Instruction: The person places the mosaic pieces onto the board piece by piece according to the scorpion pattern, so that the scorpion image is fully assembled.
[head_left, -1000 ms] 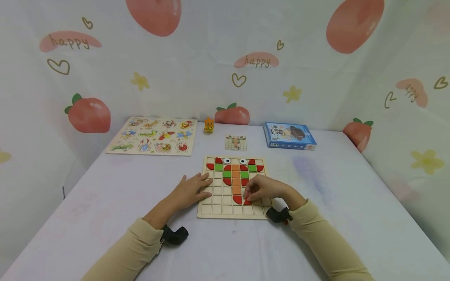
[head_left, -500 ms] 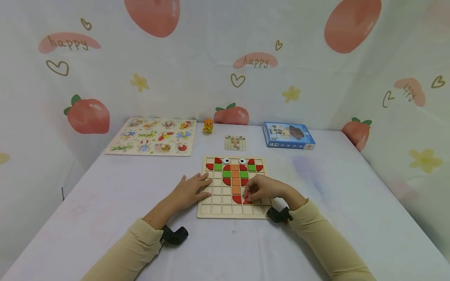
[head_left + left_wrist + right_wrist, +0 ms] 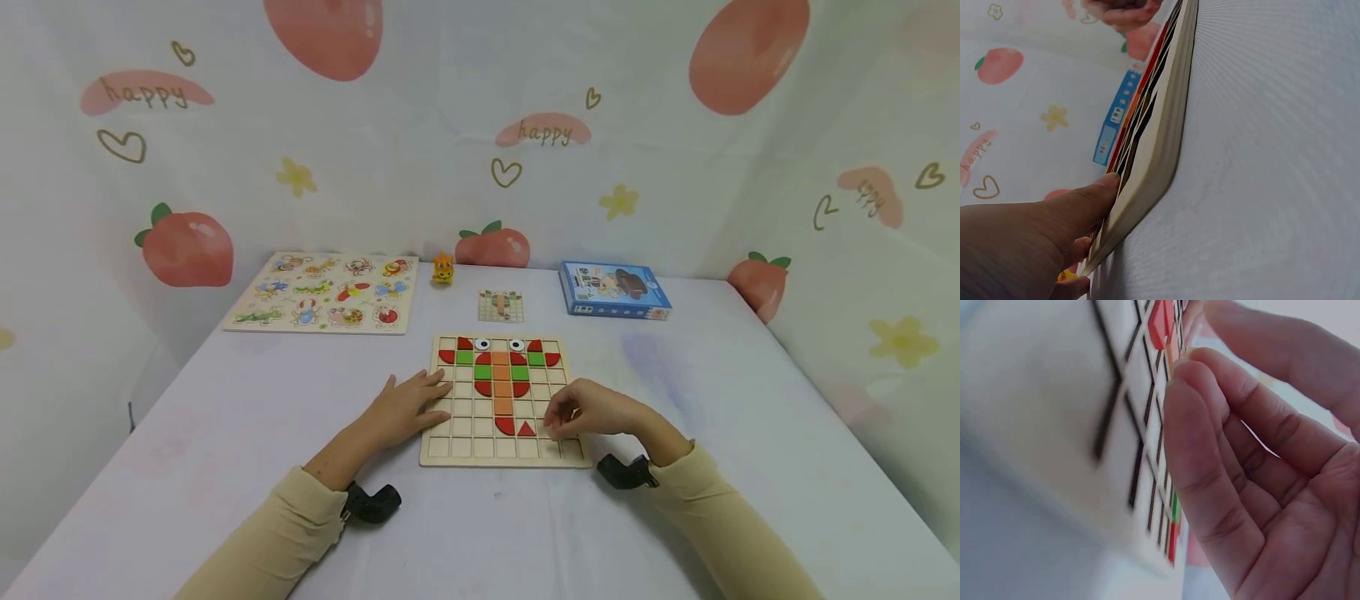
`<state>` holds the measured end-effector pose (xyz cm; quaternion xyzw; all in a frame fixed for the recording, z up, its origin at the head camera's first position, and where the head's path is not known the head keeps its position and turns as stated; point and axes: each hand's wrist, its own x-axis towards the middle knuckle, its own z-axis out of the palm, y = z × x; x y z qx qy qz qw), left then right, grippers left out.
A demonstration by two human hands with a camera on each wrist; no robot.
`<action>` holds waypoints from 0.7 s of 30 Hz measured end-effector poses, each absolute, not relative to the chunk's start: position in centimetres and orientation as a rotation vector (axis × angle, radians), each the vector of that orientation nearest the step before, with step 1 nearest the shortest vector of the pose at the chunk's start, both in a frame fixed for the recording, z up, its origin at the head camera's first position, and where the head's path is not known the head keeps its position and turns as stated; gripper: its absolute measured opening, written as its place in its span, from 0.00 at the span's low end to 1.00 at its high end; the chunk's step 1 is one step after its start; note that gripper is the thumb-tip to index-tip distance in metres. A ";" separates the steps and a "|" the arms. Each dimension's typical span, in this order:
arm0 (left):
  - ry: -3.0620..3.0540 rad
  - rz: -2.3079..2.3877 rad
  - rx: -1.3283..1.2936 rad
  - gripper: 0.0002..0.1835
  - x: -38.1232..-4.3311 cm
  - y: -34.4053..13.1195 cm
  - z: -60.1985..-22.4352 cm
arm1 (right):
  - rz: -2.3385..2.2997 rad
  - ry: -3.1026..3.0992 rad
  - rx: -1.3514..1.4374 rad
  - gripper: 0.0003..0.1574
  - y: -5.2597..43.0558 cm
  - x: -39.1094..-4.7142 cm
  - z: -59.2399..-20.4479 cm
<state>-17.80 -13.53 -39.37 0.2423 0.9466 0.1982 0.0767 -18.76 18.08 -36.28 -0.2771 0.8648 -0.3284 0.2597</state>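
Observation:
A wooden grid board (image 3: 462, 450) lies on the table, bearing red, green and orange pieces and two eye pieces. My left hand (image 3: 408, 407) rests on its left edge with fingers spread; in the left wrist view the thumb (image 3: 1094, 197) touches the board's rim. Over the board's lower right part, my right hand (image 3: 592, 408) hovers with loosely bent fingers and nothing visible between them. A red triangle (image 3: 527, 429) lies in a cell just left of that hand, beside a red rounded piece (image 3: 506, 427). The right wrist view shows the fingers (image 3: 1194, 450) close to the grid.
Behind the board lies a small pattern card (image 3: 502, 306). At the back stand an orange-yellow toy figure (image 3: 443, 270) and a blue box (image 3: 615, 290). An insect puzzle board (image 3: 322, 292) lies at the back left. A printed cloth hangs behind the table.
My right hand has let go of the red triangle and moved right, leaving the piece in its cell. The left hand stays in place.

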 end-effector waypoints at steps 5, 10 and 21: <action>2.840 0.593 0.714 0.31 -17.8 -13.6 -39.4 | -0.914 2.348 -0.708 0.08 19.8 -17.7 -36.7; 2.838 0.606 0.716 0.31 -17.8 -13.7 -39.3 | -0.941 2.335 -0.673 0.09 21.4 -16.8 -36.9; 2.840 0.617 0.727 0.31 -17.9 -13.5 -39.5 | -1.009 2.304 -0.660 0.11 23.9 -15.3 -37.3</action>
